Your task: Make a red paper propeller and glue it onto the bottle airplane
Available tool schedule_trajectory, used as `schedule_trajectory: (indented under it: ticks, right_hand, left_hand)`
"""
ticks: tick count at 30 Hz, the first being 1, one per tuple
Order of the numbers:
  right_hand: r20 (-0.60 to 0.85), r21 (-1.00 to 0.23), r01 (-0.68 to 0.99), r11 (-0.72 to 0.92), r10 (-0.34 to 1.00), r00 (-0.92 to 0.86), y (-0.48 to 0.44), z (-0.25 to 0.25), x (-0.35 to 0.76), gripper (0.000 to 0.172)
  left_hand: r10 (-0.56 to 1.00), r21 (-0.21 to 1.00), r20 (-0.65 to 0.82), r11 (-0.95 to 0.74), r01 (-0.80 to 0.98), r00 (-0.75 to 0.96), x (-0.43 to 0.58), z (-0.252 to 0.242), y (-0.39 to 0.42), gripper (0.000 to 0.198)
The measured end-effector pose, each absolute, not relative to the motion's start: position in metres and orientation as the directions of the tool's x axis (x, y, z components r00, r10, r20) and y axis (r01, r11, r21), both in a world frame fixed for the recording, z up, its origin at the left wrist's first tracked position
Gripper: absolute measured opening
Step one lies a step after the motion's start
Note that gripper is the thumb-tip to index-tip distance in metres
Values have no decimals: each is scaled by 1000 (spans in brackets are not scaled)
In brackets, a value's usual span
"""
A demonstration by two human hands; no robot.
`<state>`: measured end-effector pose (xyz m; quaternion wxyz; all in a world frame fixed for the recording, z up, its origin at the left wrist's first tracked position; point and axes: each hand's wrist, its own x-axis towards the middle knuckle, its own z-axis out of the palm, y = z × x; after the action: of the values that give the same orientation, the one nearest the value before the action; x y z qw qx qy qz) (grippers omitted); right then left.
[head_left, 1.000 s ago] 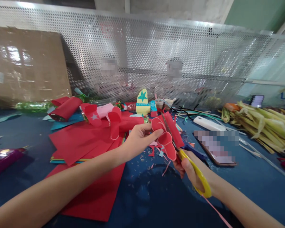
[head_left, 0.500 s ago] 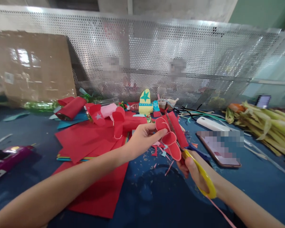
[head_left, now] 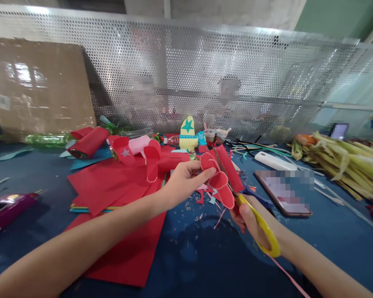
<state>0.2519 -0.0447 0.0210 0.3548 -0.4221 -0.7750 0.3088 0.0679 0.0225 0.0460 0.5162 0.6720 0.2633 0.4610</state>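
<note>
My left hand (head_left: 186, 182) pinches a red paper cutout (head_left: 219, 179) with rounded lobes and pale outlines, held above the blue table. My right hand (head_left: 251, 215) is closed round the yellow handle of a pair of scissors (head_left: 269, 231). The blades run along the cutout's right side, with a red paper strip (head_left: 230, 167) just beyond them. To the left lie red paper sheets (head_left: 118, 244) and a red paper-covered tube (head_left: 170, 161) with rounded flaps. Small paper scraps (head_left: 200, 196) are scattered below the cutout.
A phone (head_left: 282, 192) and a white stick-like tool (head_left: 275, 160) lie on the right, near dried corn husks (head_left: 338, 161). At the left are a purple tool (head_left: 14, 209), a green plastic bottle (head_left: 48, 140) and a cardboard sheet (head_left: 40, 87). A perforated metal screen (head_left: 189, 62) stands behind.
The whole view has shifted slightly, so things sit a little further left. Both hands keep their hold on the cutout and scissors, with hardly any other movement.
</note>
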Motion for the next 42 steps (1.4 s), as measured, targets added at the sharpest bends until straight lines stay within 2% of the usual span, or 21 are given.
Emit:
schedule_trajectory:
  ticks: [33,42]
  right_hand:
    - [240,-799,454,395,901,-362,-44,18,255,51]
    - [265,-773,457,439,879,-396,-42,11,259,50]
  left_hand:
    - [839,941,321,-335,-47,438,65,48,28,25]
    - [834,951,284,-307,-30,472,64,46,31,27]
